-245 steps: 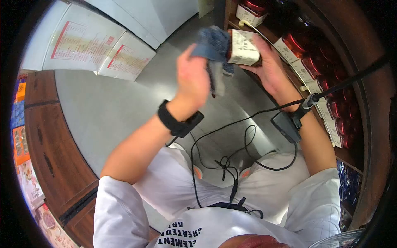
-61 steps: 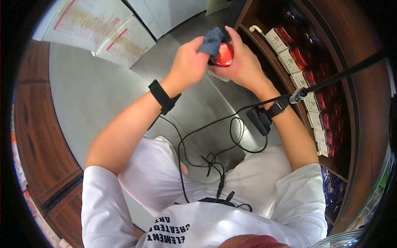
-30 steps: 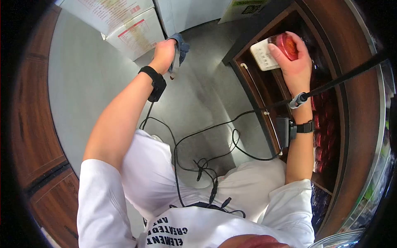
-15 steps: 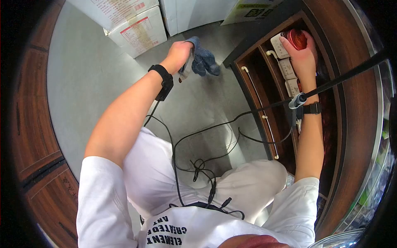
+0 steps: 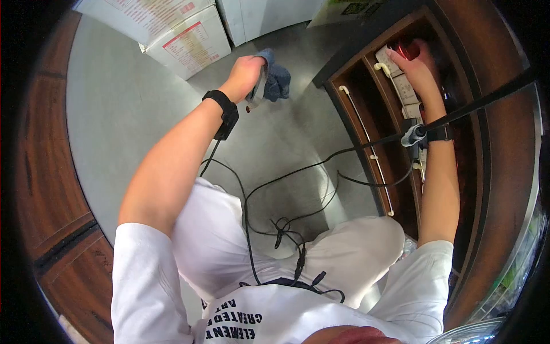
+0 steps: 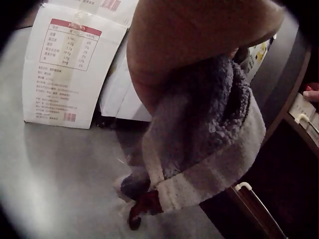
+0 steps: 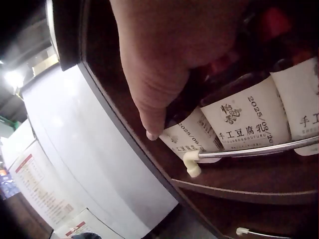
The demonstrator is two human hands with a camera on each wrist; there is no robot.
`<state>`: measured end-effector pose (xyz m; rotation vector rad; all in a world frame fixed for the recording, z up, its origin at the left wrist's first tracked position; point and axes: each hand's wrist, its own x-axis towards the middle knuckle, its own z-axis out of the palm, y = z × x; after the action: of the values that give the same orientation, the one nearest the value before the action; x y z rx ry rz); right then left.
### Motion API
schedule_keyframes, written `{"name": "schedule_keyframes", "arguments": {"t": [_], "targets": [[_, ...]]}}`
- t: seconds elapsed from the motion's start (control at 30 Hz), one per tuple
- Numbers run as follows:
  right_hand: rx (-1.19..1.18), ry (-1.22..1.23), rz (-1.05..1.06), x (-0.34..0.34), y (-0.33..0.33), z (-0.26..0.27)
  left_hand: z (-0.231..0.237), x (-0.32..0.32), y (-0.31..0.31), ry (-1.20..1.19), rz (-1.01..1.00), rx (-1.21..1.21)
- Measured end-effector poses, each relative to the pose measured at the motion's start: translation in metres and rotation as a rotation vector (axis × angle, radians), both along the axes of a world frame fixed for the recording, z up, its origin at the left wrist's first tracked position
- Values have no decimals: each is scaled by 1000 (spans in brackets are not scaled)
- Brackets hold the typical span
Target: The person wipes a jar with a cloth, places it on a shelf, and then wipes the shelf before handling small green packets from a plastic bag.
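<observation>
Over the floor, the left hand (image 5: 246, 75) grips a blue-grey cloth (image 5: 277, 80); the left wrist view shows the fluffy cloth (image 6: 214, 114) hanging in folds below that hand (image 6: 189, 45). At the far end of the shelf, the right hand (image 5: 421, 71) curls round a red-lidded jar (image 5: 408, 50). Close up, the thumb of the right hand (image 7: 164, 55) lies beside the white label of the end jar (image 7: 192, 135), and a second labelled jar (image 7: 249, 115) stands next to it. Most of the right hand's fingers are hidden.
A metal rail (image 7: 259, 151) runs in front of the jars, and a lower rail (image 5: 366, 149) crosses the shelf below. White cartons (image 5: 192, 47) stand on the floor at the upper left. Black cables (image 5: 281, 226) hang before the person's legs. Wooden cabinets (image 5: 51, 160) line the left side.
The right hand has carried the red-lidded jar from beside the cloth to the end of the shelf row, where it sits lower behind the rail. The left hand has moved away with the cloth.
</observation>
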<state>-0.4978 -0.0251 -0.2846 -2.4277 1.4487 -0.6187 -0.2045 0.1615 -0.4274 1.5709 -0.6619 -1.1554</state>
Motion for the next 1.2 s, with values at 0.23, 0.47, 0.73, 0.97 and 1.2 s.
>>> {"name": "schedule_keyframes", "arguments": {"t": [0.23,0.47,0.73,0.97,1.2], "targets": [[376,-73,128,-8,-17,-6,1,-6,-3,-27,-28,31],[328,76,139,-17,-46,-45,13,-18,-1,-12,-83,89],[190,-639,397,-3,112,-23,30,-39,-6,44,-233,108],[375,-443,208,3,148,-138,47,-73,-4,310,-504,70],[1035,-644,292,-4,162,-166,74,-40,10,-143,-772,-66]]}}
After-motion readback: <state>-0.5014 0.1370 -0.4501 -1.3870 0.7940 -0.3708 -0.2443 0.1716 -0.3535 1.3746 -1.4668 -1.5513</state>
